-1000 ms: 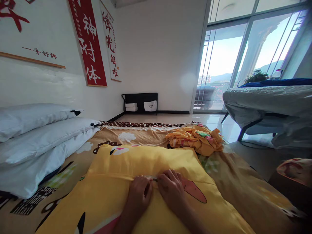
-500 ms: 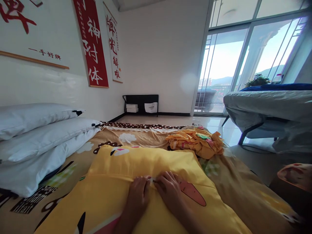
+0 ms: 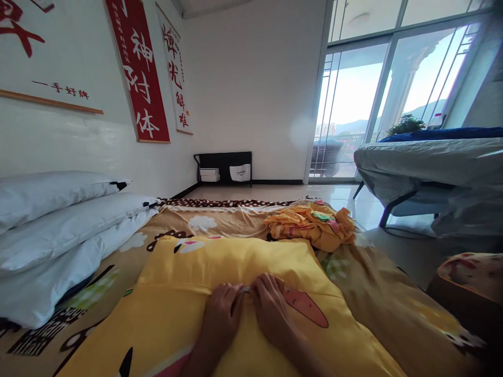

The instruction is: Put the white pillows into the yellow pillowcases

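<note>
A yellow pillowcase [image 3: 176, 267] with a carrot print lies in front of me, filled out like a pillow, with a seam or opening edge running across it. My left hand [image 3: 223, 309] is closed on the fabric at that edge, fingers curled and pinching. Close beside it on the right, my right hand [image 3: 271, 306] also pinches the edge, just left of the printed carrot [image 3: 308, 308]. A small pale bit [image 3: 245, 289] shows between the fingertips; what it is I cannot make out.
White pillows [image 3: 74, 225] are stacked at the left. A crumpled orange cloth [image 3: 314, 225] lies beyond the pillowcase on the brown patterned blanket [image 3: 365, 293]. At the right stand a covered table [image 3: 424, 162] and a box [image 3: 463, 298]. A low black shelf [image 3: 223, 159] stands by the far wall.
Both hands stay at the edge of the pillowcase, the right fingers shifted slightly. The view has turned a little to the right.
</note>
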Demonstrator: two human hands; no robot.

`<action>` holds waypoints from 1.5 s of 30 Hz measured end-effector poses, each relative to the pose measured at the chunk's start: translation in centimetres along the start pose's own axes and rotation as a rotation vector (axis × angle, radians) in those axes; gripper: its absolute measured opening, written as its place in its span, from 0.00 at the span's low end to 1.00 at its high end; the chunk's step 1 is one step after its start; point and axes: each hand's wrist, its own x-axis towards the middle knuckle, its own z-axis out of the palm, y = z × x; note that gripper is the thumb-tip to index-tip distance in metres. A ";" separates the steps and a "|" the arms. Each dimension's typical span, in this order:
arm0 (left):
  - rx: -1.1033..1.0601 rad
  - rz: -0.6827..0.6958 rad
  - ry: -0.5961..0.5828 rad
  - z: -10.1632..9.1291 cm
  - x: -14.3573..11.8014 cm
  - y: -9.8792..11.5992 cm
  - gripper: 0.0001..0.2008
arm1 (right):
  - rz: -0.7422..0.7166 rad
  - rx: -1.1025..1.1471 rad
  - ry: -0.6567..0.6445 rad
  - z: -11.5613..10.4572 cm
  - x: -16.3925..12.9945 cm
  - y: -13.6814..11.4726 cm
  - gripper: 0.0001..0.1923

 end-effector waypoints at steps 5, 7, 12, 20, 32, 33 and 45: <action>0.006 -0.007 -0.007 0.2 -0.1 -0.1 0.09 | 0.021 -0.017 0.022 0.1 -0.1 0.1 0.09; 0.005 -0.011 -0.003 0.3 -0.2 -0.2 0.08 | 0.033 -0.012 0.018 0.0 -0.1 0.1 0.09; 0.032 -0.002 0.022 0.4 0.0 -0.3 0.08 | 0.065 -0.033 -0.001 -0.4 -0.1 0.7 0.09; 0.028 -0.036 0.026 0.0 0.1 0.1 0.08 | 0.315 -0.062 -0.230 -3.3 -0.1 4.2 0.10; 0.106 0.080 -0.292 -1.7 1.8 2.9 0.21 | 0.295 -0.091 -0.407 -5.2 -1.2 9.2 0.10; 0.057 0.057 -0.356 -1.8 2.2 3.8 0.20 | 0.318 -0.064 -0.404 -5.4 -0.9 9.0 0.10; -0.052 -0.100 -0.590 1.6 4.5 9.1 0.13 | 0.540 0.246 -0.349 -8.1 0.9 8.9 0.08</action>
